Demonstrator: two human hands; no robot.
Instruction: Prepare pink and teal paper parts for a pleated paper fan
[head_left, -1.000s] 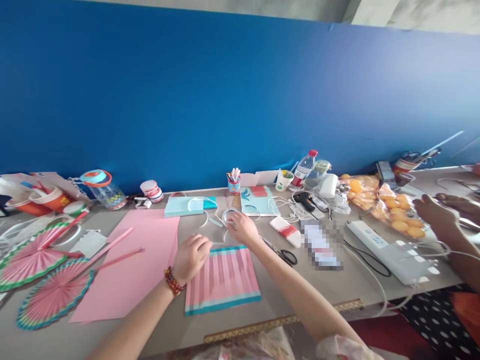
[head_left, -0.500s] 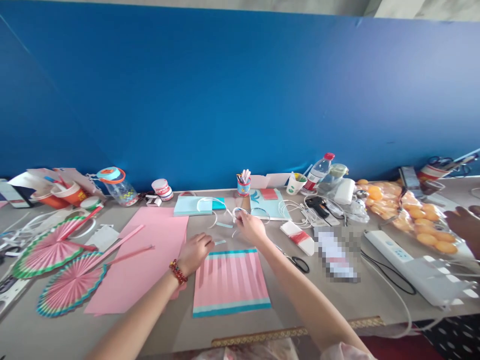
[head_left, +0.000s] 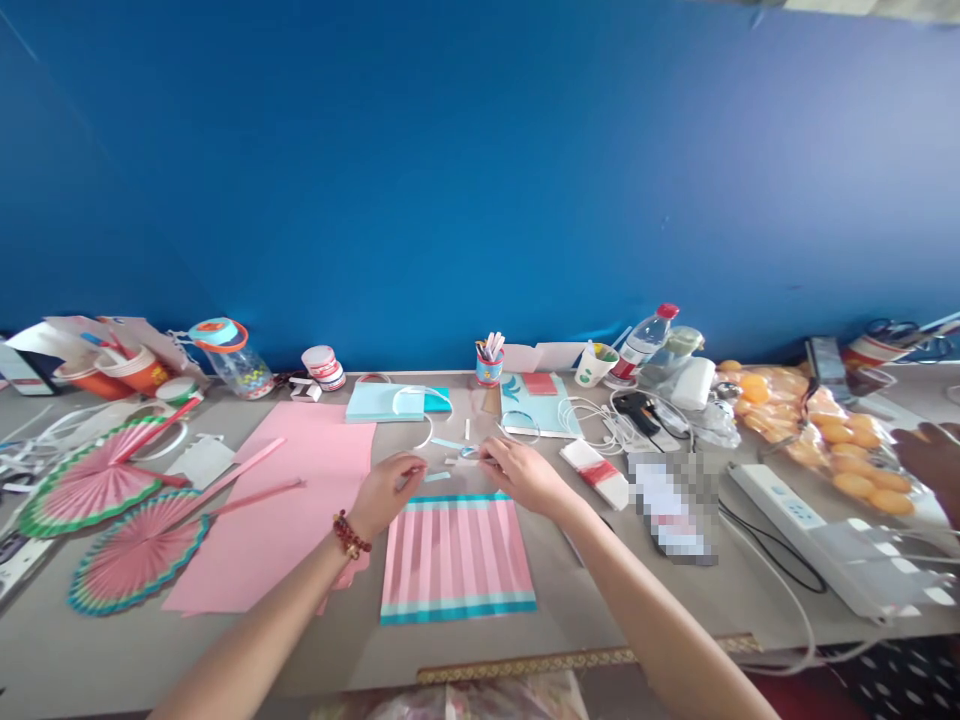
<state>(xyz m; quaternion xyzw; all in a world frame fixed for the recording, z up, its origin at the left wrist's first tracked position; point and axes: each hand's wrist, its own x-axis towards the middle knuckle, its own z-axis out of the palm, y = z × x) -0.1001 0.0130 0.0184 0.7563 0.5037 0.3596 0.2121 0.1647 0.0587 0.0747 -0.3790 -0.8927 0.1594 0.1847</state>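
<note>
Over there a pleated pink sheet (head_left: 459,560), banded teal at both ends, lies spread; just beyond it, pale-blue strips (head_left: 438,476).

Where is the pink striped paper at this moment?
In the head view, the striped paper lies below centre, right of the plain pink sheet.

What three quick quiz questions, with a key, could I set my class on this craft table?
1. Multiple choice: which hand has the beaded bracelet at its wrist? A left, B right, C both.
2. True or false: the striped sheet lies to the right of the large pink paper.
3. Fill in: the bottle beside the white cup has a ___ cap.
Key: 1. A, the left hand; 2. true; 3. red.
</note>
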